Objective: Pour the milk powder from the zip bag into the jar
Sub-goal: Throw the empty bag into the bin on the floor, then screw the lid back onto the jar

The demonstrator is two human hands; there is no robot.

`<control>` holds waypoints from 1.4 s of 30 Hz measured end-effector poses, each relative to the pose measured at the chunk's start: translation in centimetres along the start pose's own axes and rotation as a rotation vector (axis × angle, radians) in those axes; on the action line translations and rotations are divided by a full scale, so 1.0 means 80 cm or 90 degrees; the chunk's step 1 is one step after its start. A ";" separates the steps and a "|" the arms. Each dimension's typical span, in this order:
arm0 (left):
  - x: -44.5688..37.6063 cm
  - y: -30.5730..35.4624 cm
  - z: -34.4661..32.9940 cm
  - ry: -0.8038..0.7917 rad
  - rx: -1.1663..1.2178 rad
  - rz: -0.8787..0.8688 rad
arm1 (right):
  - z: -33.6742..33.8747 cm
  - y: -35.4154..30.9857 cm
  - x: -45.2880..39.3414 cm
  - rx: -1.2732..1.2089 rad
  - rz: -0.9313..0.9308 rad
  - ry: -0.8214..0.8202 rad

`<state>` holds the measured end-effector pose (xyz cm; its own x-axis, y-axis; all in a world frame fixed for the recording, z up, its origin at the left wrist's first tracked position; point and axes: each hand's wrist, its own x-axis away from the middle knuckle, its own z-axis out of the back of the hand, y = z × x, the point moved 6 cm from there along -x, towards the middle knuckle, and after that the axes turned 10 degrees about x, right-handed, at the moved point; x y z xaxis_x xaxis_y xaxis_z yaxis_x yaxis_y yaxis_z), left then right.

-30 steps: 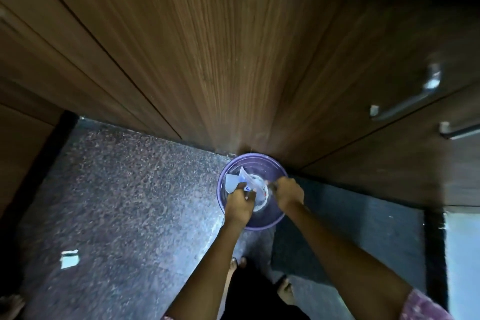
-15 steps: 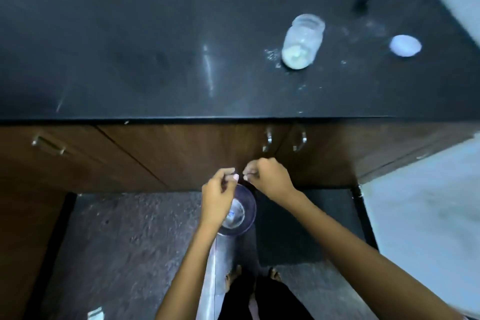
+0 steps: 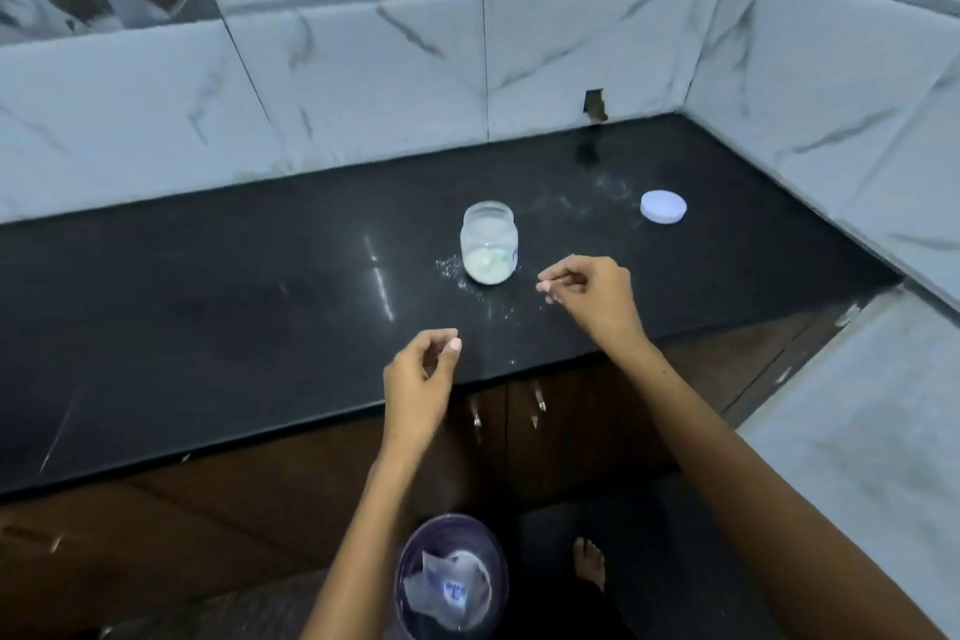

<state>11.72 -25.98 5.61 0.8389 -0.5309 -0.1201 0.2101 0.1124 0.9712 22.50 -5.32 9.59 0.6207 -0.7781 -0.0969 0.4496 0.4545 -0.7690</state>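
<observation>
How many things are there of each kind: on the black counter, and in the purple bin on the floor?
Jars: 1, an open clear jar on the counter, white powder in it.
Lids: 1, a white lid lying apart on the counter.
Bags: 1, a crumpled bag in the purple bin.
Total: 3.

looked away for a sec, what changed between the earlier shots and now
Both hands came up from the round purple bin on the floor to counter height. The crumpled clear zip bag, gripped over the bin a second ago, now lies released inside it. The left hand and right hand hold nothing, fingers loosely curled. The clear glass jar with white powder and the round white lid stayed put on the black counter.
</observation>
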 end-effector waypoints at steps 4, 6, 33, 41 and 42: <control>-0.058 0.002 -0.043 0.022 -0.004 0.015 | 0.020 0.027 -0.083 0.033 0.027 0.024; -0.084 -0.002 -0.064 0.041 -0.003 0.032 | 0.020 0.039 -0.120 0.062 0.031 0.011; -0.288 -0.029 -0.229 0.115 -0.043 0.051 | 0.014 0.175 -0.326 0.446 0.111 -0.050; -0.295 -0.041 -0.234 0.109 -0.014 0.032 | 0.059 0.232 -0.324 0.590 0.004 0.059; -0.296 -0.041 -0.234 0.110 -0.011 0.031 | 0.059 0.235 -0.324 0.606 -0.006 0.053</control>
<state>0.58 1.95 1.39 0.9217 -0.3727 -0.1075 0.1742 0.1502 0.9732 17.84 25.43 0.64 0.5833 -0.7949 -0.1668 0.8109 0.5818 0.0631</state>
